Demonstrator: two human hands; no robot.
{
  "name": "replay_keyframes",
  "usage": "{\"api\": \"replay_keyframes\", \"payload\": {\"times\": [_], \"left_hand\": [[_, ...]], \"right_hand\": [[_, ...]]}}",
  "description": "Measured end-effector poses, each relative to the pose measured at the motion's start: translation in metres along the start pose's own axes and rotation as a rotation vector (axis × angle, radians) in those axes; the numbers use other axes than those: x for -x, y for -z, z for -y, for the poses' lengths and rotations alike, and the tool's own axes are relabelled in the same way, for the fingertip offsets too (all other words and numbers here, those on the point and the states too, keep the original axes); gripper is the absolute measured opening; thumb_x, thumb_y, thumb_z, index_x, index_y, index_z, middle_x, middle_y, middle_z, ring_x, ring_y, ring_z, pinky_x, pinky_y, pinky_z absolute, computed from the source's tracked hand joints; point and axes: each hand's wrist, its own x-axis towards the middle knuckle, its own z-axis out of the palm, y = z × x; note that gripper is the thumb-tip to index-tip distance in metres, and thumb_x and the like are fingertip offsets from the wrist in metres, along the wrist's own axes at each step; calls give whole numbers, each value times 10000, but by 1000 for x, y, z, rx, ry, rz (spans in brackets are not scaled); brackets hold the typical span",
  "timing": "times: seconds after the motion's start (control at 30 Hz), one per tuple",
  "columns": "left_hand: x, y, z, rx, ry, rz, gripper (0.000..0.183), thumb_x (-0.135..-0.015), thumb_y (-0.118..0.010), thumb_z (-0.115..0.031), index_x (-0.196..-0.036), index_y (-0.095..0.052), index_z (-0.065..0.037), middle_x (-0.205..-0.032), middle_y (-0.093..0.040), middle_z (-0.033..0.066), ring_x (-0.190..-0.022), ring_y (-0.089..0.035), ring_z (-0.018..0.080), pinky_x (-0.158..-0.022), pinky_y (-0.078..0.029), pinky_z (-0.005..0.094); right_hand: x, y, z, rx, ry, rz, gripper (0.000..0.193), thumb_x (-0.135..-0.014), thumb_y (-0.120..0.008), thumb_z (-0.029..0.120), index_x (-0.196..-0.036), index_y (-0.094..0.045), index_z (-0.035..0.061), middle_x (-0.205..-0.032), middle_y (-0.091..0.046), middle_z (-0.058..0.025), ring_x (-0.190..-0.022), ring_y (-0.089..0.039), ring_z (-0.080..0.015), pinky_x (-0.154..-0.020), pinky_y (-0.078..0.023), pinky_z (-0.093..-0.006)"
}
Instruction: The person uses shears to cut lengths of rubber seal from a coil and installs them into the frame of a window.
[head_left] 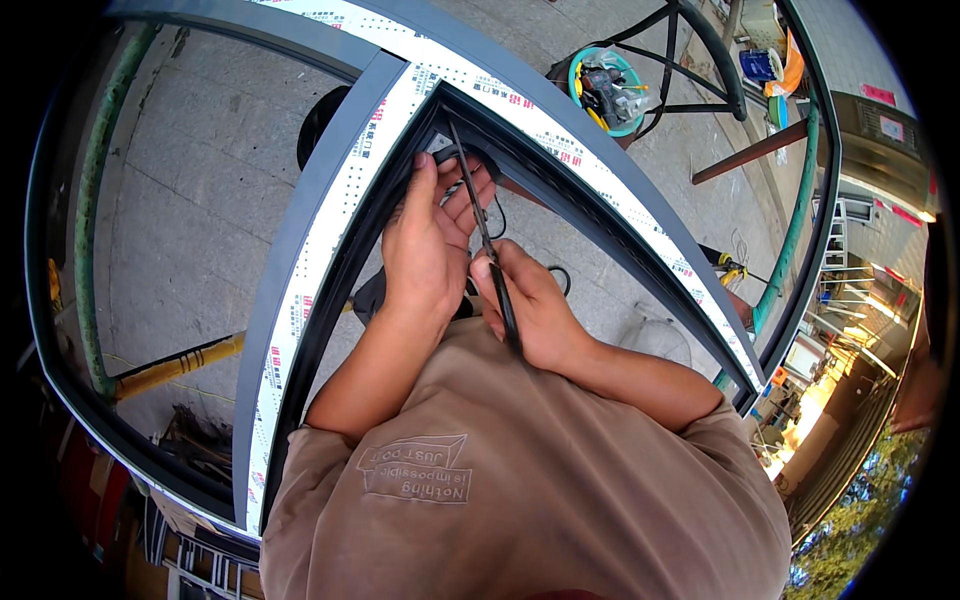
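A dark grey window frame (365,170) with white printed protective film surrounds my hands. My right hand (535,305) grips a long, slim pair of scissors (478,212) by its dark handles. Their blades point away from me into the frame's far corner. Beside them, my left hand (425,250) pinches a black rubber sealing strip (485,160) between thumb and fingers, just short of that corner. The blades cross over the strip; whether they touch it I cannot tell. A thin black length of strip or cord (500,218) loops down behind my hands.
Green-blue pipe stands (100,200) are seen through the frame on both sides. Beyond it, a turquoise bucket (640,75) holds tools and plastic bags, near a black metal stand (725,60). A yellow-wrapped bar (180,367) lies low at the left. Grey paving (220,200) shows through the openings.
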Motion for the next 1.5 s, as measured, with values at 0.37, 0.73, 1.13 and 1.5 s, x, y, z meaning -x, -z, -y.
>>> {"api": "replay_keyframes", "payload": {"times": [0.37, 0.73, 1.13, 1.5], "left_hand": [[1, 1, 5, 7, -45, -3, 414, -1126, -594, -346, -1242, -593, 51, -1234, -681, 198, -1200, -687, 319, -1118, -536, 465], [-3, 8, 5, 13, -24, 49, 401, -1143, -545, -353, -1208, -590, 41, -1222, -667, 193, -1220, -671, 333, -1152, -518, 485], [3, -2, 4, -118, -82, 72, 544, -1176, -442, -391, -1372, -556, 103, -1258, -660, 226, -1229, -687, 329, -1142, -540, 440], [6, 22, 11, -331, -143, 120, 460, -1177, -448, -357, -1413, -576, 16, -1290, -658, 151, -1235, -697, 282, -1083, -555, 401]], "right_hand": [[2, -4, 0, -62, -24, 18, 363, -1150, -526, 435, -1104, -514, 75, -753, -487, 4, -597, -487, -90, -550, -384, -259], [0, -9, -2, -60, -18, 14, 380, -1157, -501, 440, -1100, -512, 65, -738, -480, 6, -551, -485, -100, -508, -390, -274], [-10, -5, -1, 212, 83, -49, 394, -1126, -559, 368, -1030, -523, -12, -747, -636, -213, -705, -661, -392, -650, -492, -451], [15, 38, -2, 298, 110, 15, 328, -1107, -596, 364, -1090, -555, 39, -716, -580, -56, -619, -557, -183, -594, -430, -320]]}}
